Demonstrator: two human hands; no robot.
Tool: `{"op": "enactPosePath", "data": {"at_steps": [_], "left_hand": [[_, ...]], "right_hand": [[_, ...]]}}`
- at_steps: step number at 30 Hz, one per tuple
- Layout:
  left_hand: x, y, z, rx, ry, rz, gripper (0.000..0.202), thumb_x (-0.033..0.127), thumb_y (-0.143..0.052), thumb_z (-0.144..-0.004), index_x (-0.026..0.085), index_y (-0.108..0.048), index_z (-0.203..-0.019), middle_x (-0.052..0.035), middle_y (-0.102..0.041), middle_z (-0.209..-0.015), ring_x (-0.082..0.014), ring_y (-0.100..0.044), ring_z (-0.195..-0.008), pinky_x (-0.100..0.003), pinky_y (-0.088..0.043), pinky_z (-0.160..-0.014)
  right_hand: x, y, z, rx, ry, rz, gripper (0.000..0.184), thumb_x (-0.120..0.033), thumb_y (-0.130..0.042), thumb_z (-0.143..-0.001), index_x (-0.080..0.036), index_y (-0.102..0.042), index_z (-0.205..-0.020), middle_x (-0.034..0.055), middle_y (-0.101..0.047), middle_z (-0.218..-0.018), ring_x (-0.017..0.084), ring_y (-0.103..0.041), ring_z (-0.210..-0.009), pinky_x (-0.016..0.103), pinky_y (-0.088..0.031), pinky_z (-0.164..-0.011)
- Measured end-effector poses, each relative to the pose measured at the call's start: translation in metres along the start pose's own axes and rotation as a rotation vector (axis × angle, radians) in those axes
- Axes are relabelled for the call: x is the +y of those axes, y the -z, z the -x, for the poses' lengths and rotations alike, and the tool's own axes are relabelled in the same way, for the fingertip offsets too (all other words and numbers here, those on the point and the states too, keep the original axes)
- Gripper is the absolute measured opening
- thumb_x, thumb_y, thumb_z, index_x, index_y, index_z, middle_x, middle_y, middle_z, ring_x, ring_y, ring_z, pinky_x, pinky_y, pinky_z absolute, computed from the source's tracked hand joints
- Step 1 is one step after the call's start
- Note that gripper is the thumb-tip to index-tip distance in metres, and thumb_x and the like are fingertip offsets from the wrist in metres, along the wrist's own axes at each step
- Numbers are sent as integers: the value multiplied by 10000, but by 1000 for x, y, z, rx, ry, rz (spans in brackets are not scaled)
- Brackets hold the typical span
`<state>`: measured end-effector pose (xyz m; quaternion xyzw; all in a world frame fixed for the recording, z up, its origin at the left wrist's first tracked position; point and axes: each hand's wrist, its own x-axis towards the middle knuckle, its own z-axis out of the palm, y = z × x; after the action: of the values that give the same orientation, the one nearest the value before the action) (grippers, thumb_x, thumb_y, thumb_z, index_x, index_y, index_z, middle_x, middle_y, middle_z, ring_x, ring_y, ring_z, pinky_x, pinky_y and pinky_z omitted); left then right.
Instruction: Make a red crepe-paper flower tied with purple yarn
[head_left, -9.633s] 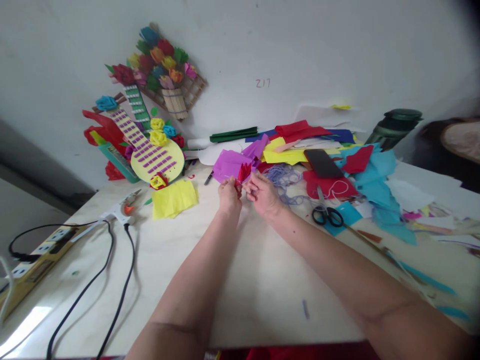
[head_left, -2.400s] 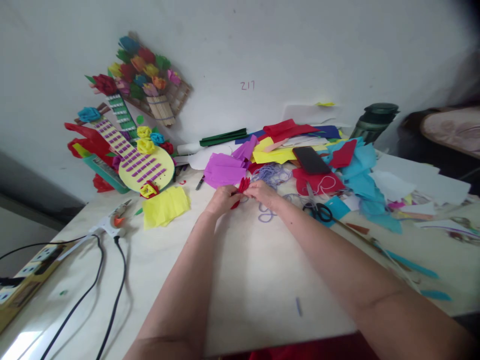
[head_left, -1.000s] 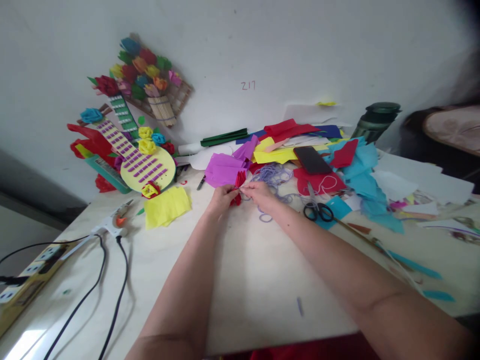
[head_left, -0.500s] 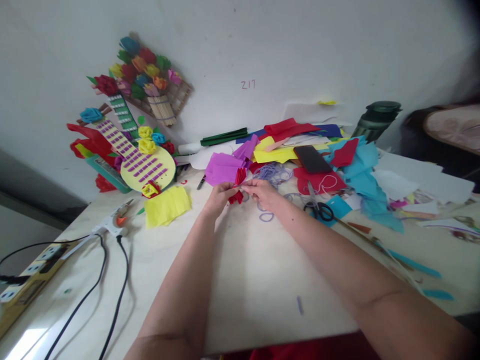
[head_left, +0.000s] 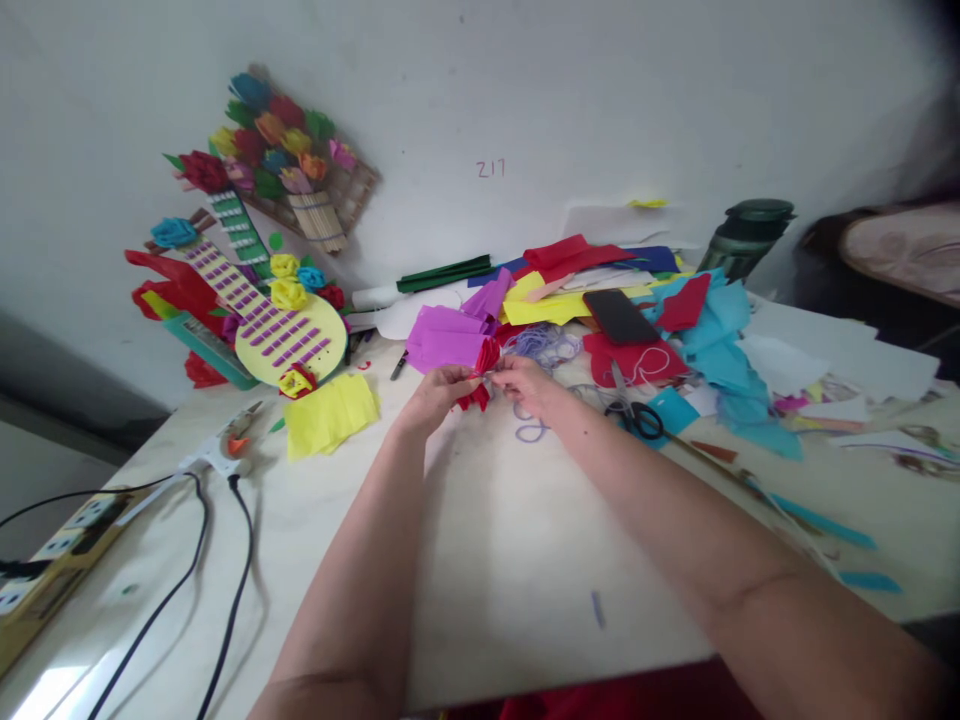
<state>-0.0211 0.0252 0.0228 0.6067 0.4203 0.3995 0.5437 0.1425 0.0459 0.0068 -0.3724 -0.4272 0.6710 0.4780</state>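
My left hand (head_left: 437,393) is closed in a pinch on a gathered strip of red crepe paper (head_left: 487,352), whose folds fan out above and below the fingers. Right beside it, fingertips nearly meeting, my right hand (head_left: 527,382) pinches purple yarn at the paper's narrow middle. How the yarn runs between the fingertips is too small to tell. Loose yarn loops (head_left: 531,432) lie on the table under the right hand, and a tangled heap of yarn (head_left: 541,343) sits just behind it. Purple paper sheets (head_left: 442,338) lie behind both hands.
Black-handled scissors (head_left: 637,420), a phone (head_left: 619,316) and blue paper scraps (head_left: 724,345) lie to the right. A dark green bottle (head_left: 750,240) stands behind. At left are yellow paper (head_left: 331,413), a glue gun (head_left: 225,445) with cords, a power strip (head_left: 64,545) and a flower-decorated paper guitar (head_left: 296,340).
The red paper's upper folds have turned and look rounder between my fingers. My right hand has shifted slightly around the middle. The whole view has moved a little.
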Motion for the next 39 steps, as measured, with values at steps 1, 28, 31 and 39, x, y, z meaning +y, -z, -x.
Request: {"op": "enactPosePath", "data": {"at_steps": [1, 28, 31, 39], "left_hand": [[0, 0, 0, -2, -4, -9, 278, 346, -703, -657, 97, -627, -753, -9, -589, -570, -50, -413, -446, -209, -279, -449], [-3, -9, -8, 261, -36, 88, 243, 266, -722, -564, 114, -598, -707, -5, -597, -520, -84, -497, -443, -210, -337, -457], [0, -7, -4, 178, -16, 137, 246, 259, -734, -560, 116, -594, -703, -11, -604, -535, -84, -502, -448, -208, -326, -453], [7, -4, 3, -11, 9, 26, 235, 263, -742, -579, 111, -628, -717, -21, -626, -553, -54, -443, -414, -198, -294, -425]], "right_hand": [[0, 0, 0, 1, 2, 4, 195, -121, -638, -457, -134, -569, -639, -63, -476, -462, 16, -271, -383, 205, -64, -384], [-7, -4, 4, 22, -90, 72, 134, -61, -561, -529, -143, -564, -634, -68, -438, -424, 26, -264, -360, 193, -79, -372], [-6, -2, 2, 9, -75, 72, 130, -77, -581, -516, -152, -539, -613, -69, -446, -434, 26, -264, -364, 203, -81, -379], [-5, 4, 0, -38, -51, 65, 149, -59, -576, -493, -157, -497, -572, -89, -401, -410, 21, -243, -376, 192, -96, -385]]}}
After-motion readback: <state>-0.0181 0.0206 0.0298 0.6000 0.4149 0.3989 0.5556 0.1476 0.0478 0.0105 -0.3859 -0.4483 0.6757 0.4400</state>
